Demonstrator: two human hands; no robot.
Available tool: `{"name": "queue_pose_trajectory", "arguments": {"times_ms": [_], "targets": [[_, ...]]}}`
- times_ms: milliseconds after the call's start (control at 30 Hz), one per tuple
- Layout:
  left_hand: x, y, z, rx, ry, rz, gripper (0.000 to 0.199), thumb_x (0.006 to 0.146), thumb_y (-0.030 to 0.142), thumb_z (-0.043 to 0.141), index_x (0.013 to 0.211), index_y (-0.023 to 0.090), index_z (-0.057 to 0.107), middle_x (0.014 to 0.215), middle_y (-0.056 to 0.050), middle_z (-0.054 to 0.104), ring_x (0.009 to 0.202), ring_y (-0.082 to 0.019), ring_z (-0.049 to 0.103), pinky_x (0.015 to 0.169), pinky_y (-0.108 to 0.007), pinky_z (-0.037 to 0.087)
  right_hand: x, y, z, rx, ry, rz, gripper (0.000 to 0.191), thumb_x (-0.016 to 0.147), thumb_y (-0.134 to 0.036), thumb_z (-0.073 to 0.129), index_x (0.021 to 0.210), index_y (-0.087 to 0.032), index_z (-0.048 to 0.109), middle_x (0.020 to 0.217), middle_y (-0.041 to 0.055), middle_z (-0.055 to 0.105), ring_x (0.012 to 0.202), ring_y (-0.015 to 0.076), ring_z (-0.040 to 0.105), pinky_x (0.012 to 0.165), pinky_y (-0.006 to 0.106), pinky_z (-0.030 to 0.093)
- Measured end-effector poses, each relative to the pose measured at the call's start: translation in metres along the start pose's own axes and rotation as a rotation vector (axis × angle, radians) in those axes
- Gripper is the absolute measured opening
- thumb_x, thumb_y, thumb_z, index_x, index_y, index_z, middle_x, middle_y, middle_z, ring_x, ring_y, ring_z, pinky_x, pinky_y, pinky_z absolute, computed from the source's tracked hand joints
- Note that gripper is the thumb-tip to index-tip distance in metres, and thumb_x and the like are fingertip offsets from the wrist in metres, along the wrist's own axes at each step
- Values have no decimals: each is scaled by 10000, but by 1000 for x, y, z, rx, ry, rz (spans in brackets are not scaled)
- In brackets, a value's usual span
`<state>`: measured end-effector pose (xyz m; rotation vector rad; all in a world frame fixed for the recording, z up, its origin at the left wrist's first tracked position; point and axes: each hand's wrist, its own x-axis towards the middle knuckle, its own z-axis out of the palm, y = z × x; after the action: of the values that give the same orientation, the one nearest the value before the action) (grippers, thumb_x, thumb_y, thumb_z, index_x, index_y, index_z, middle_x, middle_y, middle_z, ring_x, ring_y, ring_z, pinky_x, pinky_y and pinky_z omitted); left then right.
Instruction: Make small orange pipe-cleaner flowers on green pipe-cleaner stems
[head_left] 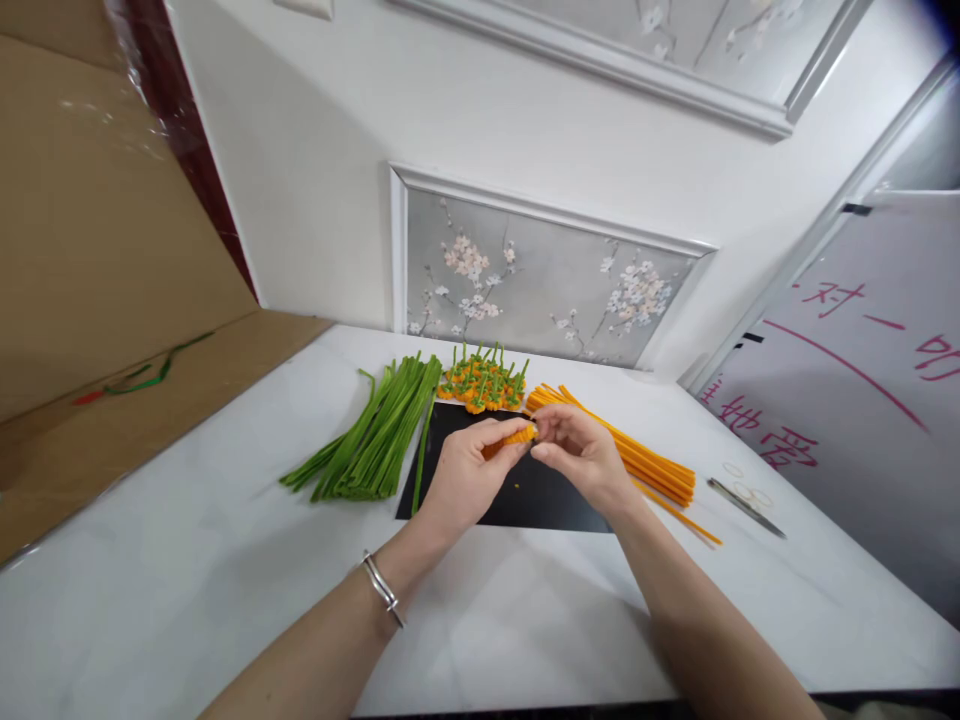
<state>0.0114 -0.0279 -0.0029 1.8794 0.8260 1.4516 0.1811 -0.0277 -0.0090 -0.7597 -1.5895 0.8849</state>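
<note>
My left hand is closed round a tightly coiled orange pipe cleaner, whose pale end sticks out past the thumb and fingers. At that end is my right hand, with its fingers curled and the thumb and forefinger apart, close to the coil; whether they touch it is hard to tell. Both hands are above a black mat. Behind them stand several small orange flower heads with green stems pointing up.
Left of the mat lies a thick bundle of green pipe cleaners, one strand resting on the mat. To the right is a bundle of orange pipe cleaners. Farther right are scissors or tweezers and pale rings. A cardboard box borders the left side.
</note>
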Motion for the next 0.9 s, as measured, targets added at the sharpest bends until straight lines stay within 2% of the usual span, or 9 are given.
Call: {"name": "queue_pose_trajectory", "arguments": {"times_ms": [100,200,300,400,500,600,733,833,900], "targets": [[-2,0,-1,126,-6,71,221,841,152,590,977,219,750,867,-18,736,747,-149,666,675,-237,528,-1,-4,-7,-139,-12,15,155,869,-384,619,891,-234,588,660,-25,552,585,130,494,568,270,398],[-4,-1,-2,306,-39,130,237,842,122,579,978,231,739,830,-9,725,702,-140,645,638,-229,501,-2,-7,-8,-268,-25,24,222,924,-423,527,822,-233,581,593,-27,532,542,133,468,543,273,368],[-5,-3,-2,409,-54,166,210,849,125,577,947,227,732,802,-10,722,691,-148,646,614,-234,492,-3,-9,-7,-371,-28,-10,205,905,-408,563,788,-244,600,592,-22,529,537,139,442,543,283,349],[-5,-5,-1,456,-47,174,229,843,118,587,1003,231,705,917,-24,749,788,-180,687,692,-271,522,-3,-10,-4,-467,-23,-61,152,909,-365,548,811,-264,606,626,-10,535,594,167,474,613,319,392],[-5,-5,0,504,-18,106,327,812,121,638,1120,229,645,970,-40,759,823,-215,715,743,-321,542,-4,-8,2,-518,-8,-100,113,909,-326,540,828,-277,600,656,2,548,642,191,509,688,352,414],[-3,-2,-3,458,-74,62,432,808,148,663,1217,252,566,939,-17,767,828,-215,726,761,-335,555,-5,-8,4,-493,37,-129,95,898,-315,560,818,-280,598,628,-2,539,611,192,507,677,352,413],[3,0,-13,367,-155,82,587,734,193,756,1266,283,524,1129,-51,721,1039,-249,678,882,-385,540,-5,-12,-5,-558,149,-133,107,914,-292,528,817,-266,568,558,-31,521,525,162,481,609,321,403],[6,-2,-20,381,-193,21,592,680,280,806,1225,265,575,1116,-71,716,961,-261,692,833,-391,553,-6,-14,-16,-568,263,-108,111,935,-290,491,844,-251,544,549,-40,537,490,141,486,558,293,402],[7,-1,-21,354,-224,-24,470,731,337,764,1168,244,617,1034,-57,733,822,-220,702,752,-351,561,-6,-14,-21,-537,312,-97,111,941,-301,479,865,-243,535,561,-39,555,494,134,503,550,280,417]]}}
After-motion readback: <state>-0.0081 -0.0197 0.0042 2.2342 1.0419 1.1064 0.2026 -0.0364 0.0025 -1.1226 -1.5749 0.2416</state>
